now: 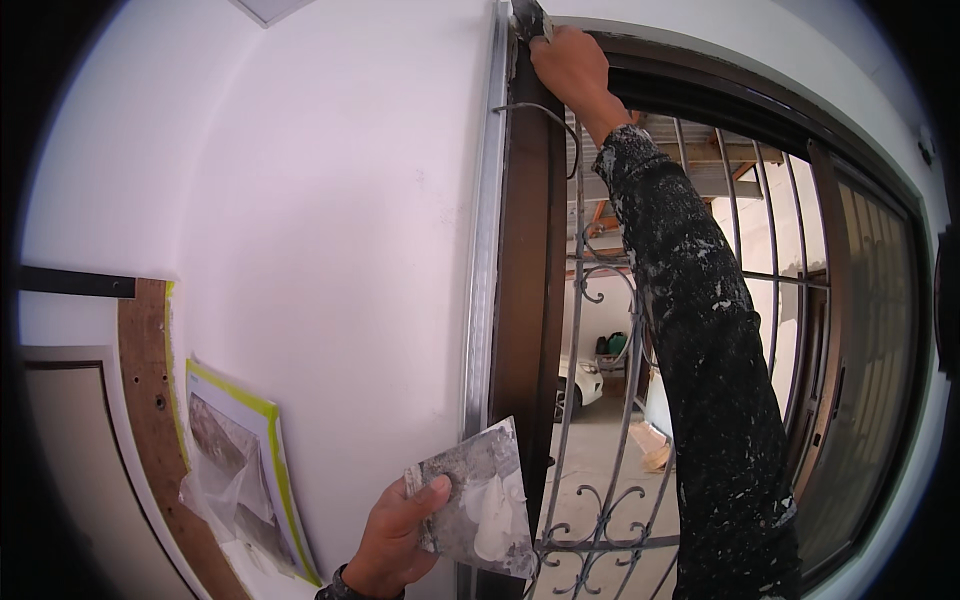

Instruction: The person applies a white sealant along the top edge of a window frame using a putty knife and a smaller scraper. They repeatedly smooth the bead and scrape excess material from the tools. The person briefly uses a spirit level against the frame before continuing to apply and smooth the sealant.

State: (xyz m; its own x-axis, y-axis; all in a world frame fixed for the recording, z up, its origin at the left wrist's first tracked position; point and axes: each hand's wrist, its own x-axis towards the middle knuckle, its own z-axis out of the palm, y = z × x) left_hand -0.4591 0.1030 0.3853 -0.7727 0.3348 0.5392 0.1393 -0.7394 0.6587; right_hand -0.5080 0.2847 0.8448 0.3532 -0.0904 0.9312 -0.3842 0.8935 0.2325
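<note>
Right hand: I see the right hand (pixel 575 75) raised to the upper left corner of the brown door frame (pixel 530 300), fingers curled closed around a small dark scraper (pixel 530 18); fingertips partly hidden.
Scraper: cut off by the top of view, near the upper end of the metal corner strip (pixel 484 290); contact I can't tell.
Left hand: the left hand (pixel 395 545) grips a flat metal plate (pixel 465 495) by its left edge, thumb on the upper face, other fingers mostly behind; a narrow pinch.
White paste (pixel 497 520): smeared thickest toward the plate's right edge, clear of the thumb.
Plate position: tilted, in front of the strip and frame, low in view.
Handling: I'd hold the scraper at a shallow, even angle, press lightly along the strip, and pick up little paste per load.
Watch: I'd level the plate so paste can't slide off, and mind the loose cable (pixel 545 107) below the right hand.
</note>
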